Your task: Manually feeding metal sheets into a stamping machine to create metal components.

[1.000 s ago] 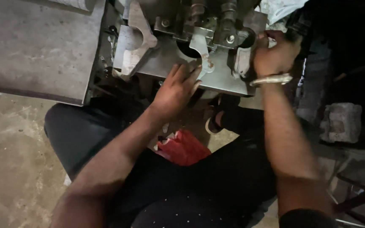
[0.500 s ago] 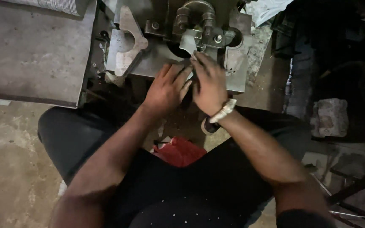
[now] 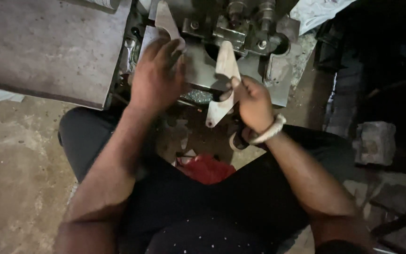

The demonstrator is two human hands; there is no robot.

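I sit in front of a grey metal machine (image 3: 240, 28) with bolts and fittings on its base plate (image 3: 278, 89). My right hand (image 3: 252, 101), with a silver bangle on the wrist, grips a flat pale metal piece (image 3: 222, 89) with a hole at its lower tip and holds it upright before the machine. My left hand (image 3: 156, 77) rests with spread fingers on a stack of similar curved flat metal pieces (image 3: 163, 21) at the machine's left side. Whether its fingers grip one is hidden.
A large grey metal slab (image 3: 48, 47) lies to the left. A red cloth (image 3: 207, 168) sits between my legs on the concrete floor (image 3: 15, 155). A stone block (image 3: 374, 143) stands at right, with dark clutter behind it. White cloth (image 3: 320, 9) hangs at top right.
Both hands have left the middle of the machine. My right hand pulled a flat metal piece out toward me, and my left hand moved left onto the stacked pieces.
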